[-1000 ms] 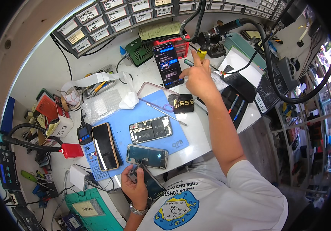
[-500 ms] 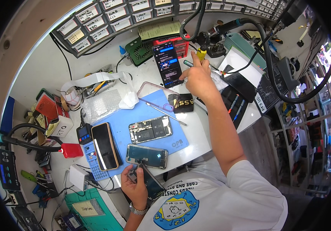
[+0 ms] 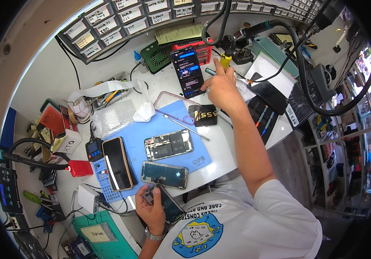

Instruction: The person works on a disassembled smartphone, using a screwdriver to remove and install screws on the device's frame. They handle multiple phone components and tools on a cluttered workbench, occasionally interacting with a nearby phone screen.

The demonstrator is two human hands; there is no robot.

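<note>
My left hand (image 3: 151,210) grips a dark phone display panel (image 3: 170,205) by its top end at the table's front edge. Higher up, my right hand (image 3: 225,88) has a slim teal-ended tool (image 3: 210,71) between its fingers; its kind is hard to tell. The thumb of that hand is at the lower right corner of a lit smartphone (image 3: 186,72) showing a chat screen. On the blue repair mat (image 3: 202,157) lies an opened phone body (image 3: 168,145) with battery and inner parts exposed. Just nearer is a second display panel (image 3: 165,175), back side up.
A dark-screened phone in a gold-edged case (image 3: 119,164) lies left of the opened phone. Bubble wrap (image 3: 114,116), a clear phone case (image 3: 164,100) and a black pouch (image 3: 205,115) lie around the mat. A thick black hose (image 3: 300,64) arches over the right side. Labelled drawers (image 3: 127,19) line the back.
</note>
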